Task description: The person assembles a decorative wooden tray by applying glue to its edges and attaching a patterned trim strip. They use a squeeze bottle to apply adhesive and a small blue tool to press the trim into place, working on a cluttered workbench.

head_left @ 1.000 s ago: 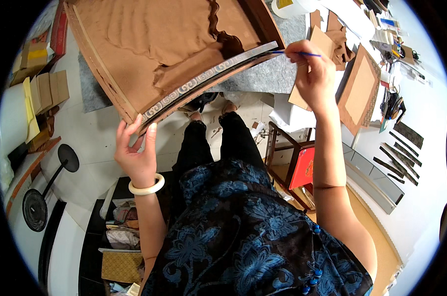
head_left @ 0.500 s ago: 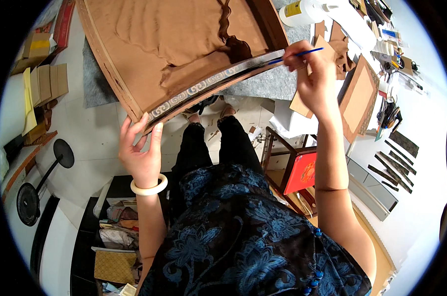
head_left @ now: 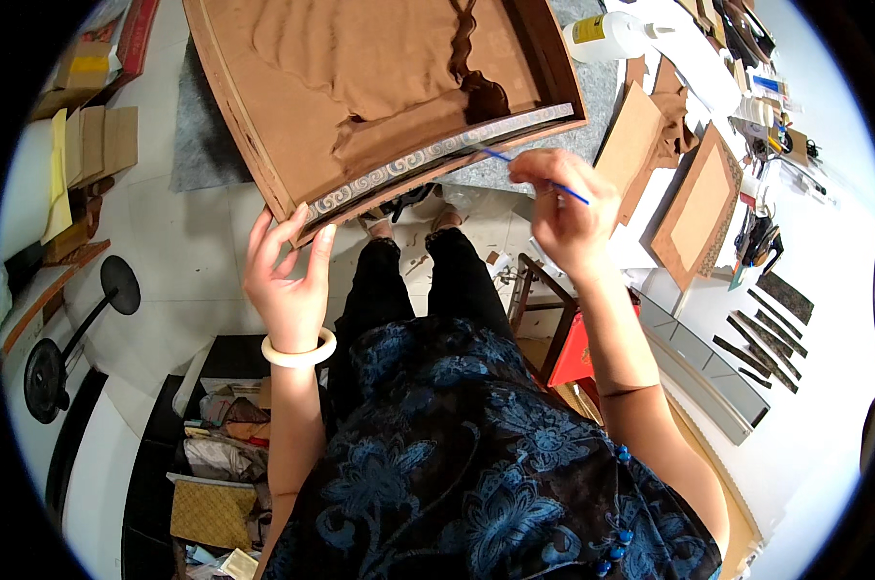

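Observation:
A shallow brown tray-like frame (head_left: 232, 126), lined with rumpled brown sheet material (head_left: 379, 68), lies at the top of the view. Its near corner sits in my left hand (head_left: 290, 285), fingers on the inner side and thumb at the outer edge. A pale band with a scroll pattern (head_left: 389, 174) runs along the inside of the near wall. In my right hand (head_left: 573, 213) a thin blue-handled brush (head_left: 569, 194) is pinched, its tip reaching the near wall beside the patterned band. Fingers partly cover the handle's middle.
A white glue bottle (head_left: 606, 39) stands right of the frame. Brown panels (head_left: 693, 208) and leather scraps (head_left: 671, 111) lie further right, with dark strips (head_left: 771, 333) beyond. A red-seated stool (head_left: 571, 353) is below. Cardboard boxes (head_left: 104, 145) stand at left.
My right hand has come left and nearer, carrying the brush tip leftward along the near wall. The whole scene has shifted slightly in view; my left hand stays on the corner.

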Motion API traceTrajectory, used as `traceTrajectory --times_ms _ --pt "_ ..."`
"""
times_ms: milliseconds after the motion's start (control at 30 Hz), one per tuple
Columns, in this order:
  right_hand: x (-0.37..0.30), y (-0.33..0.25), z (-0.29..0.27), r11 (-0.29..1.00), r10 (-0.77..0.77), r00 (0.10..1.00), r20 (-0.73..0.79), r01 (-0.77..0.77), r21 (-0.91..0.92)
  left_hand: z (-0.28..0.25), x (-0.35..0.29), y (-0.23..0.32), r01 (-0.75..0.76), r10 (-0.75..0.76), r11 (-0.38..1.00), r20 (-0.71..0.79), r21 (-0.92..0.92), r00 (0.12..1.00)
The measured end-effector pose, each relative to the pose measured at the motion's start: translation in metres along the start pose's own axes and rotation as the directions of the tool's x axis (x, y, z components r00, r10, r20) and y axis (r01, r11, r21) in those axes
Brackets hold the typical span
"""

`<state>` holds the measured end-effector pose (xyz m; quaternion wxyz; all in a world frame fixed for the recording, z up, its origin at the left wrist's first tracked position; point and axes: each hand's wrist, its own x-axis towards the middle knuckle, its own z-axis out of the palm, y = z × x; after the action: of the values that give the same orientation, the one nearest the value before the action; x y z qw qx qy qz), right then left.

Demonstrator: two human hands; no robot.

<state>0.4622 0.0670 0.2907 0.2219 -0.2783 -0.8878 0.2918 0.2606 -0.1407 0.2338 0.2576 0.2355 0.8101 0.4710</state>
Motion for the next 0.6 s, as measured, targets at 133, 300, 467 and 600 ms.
traceTrajectory --times_ms 133,300,467,600 --pt "-0.001 -0.013 0.025 0.990 -0.084 0.996 -0.019 0.086 0.115 -0.001 0.000 0.002 0.005 -0.005 1.000 -0.002 0.002 1.000" --pt "-0.010 -0.008 0.028 0.933 0.031 0.993 -0.111 0.011 0.360 -0.002 -0.001 -0.003 -0.006 0.006 1.000 -0.001 0.014 1.000" --pt "-0.003 0.003 -0.009 0.638 0.442 0.865 -0.235 -0.119 0.761 -0.002 -0.001 -0.005 -0.008 0.008 1.000 -0.008 0.010 1.000" --pt "-0.001 0.053 -0.060 0.309 0.618 0.739 -0.267 0.084 0.947 0.002 -0.002 -0.013 -0.033 0.031 0.997 -0.025 -0.070 0.999"
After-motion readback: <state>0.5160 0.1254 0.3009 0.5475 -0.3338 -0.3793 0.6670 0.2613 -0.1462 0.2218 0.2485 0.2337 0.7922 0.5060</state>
